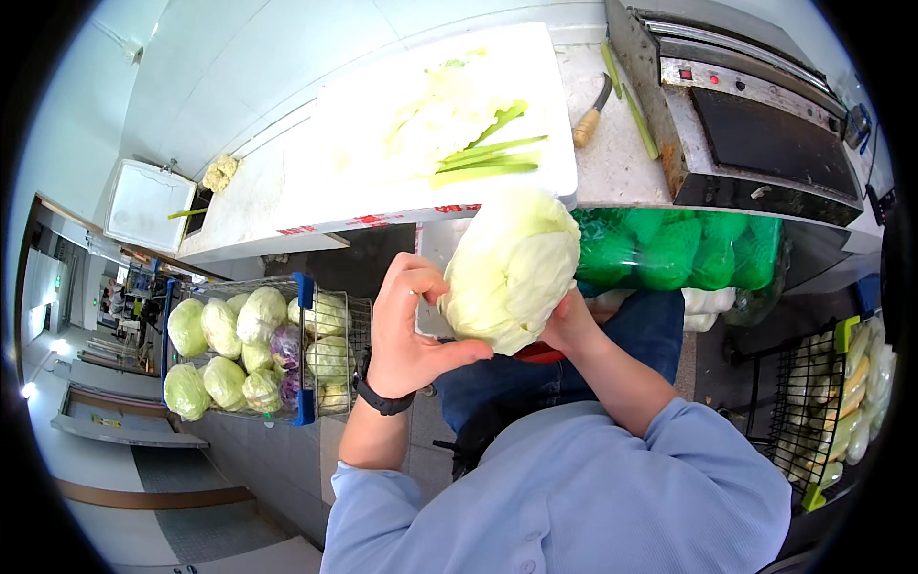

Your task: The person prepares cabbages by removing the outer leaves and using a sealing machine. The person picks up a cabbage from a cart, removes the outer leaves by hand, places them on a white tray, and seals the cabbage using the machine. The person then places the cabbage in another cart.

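A pale green head of cabbage [513, 276] is held up in front of my body, at the front edge of a white foam box [337, 194]. My left hand [423, 326], with a black band on its wrist, cups the cabbage's left side, thumb below and fingers curled. On the right and underneath, my right hand [570, 319] supports it; most of those fingers are hidden behind it. Trimmed green stalks [495, 158] and pale leaves [430, 107] lie in the overexposed box. A curved knife with a wooden handle [588, 125] rests on the counter, right of the box.
A wrapping machine [774, 143] stands at the right of the counter. Below it is a green bag of net-wrapped produce [674, 247]. To my left, a wire cart [305, 348] holds wrapped cabbages; another cart [803, 416] is at right. Cauliflower [220, 173] sits near a sink [150, 204].
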Motion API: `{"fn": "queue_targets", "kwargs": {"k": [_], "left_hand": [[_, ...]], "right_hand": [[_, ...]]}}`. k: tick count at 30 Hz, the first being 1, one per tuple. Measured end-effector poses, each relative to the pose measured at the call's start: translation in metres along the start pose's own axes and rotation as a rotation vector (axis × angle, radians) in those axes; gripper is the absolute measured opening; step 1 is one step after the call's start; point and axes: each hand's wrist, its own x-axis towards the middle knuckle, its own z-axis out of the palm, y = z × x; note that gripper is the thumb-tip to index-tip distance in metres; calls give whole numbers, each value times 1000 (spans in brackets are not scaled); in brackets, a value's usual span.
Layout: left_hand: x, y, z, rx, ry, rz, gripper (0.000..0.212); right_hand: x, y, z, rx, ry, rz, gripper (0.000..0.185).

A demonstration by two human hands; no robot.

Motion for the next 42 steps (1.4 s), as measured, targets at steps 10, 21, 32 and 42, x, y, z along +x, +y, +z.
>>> {"fn": "queue_targets", "kwargs": {"k": [10,21,32,42], "left_hand": [[7,34,-1,172,-13,-42,60],[4,12,1,88,-10,-13,57],[13,25,7,323,51,302,40],[16,27,12,326,109,295,32]], "right_hand": [[2,-7,-5,-210,110,-143,146],[-2,-2,-8,-178,134,-115,155],[2,-4,-2,-385,103,-348,159],[1,-7,4,-363,119,-374,161]]}}
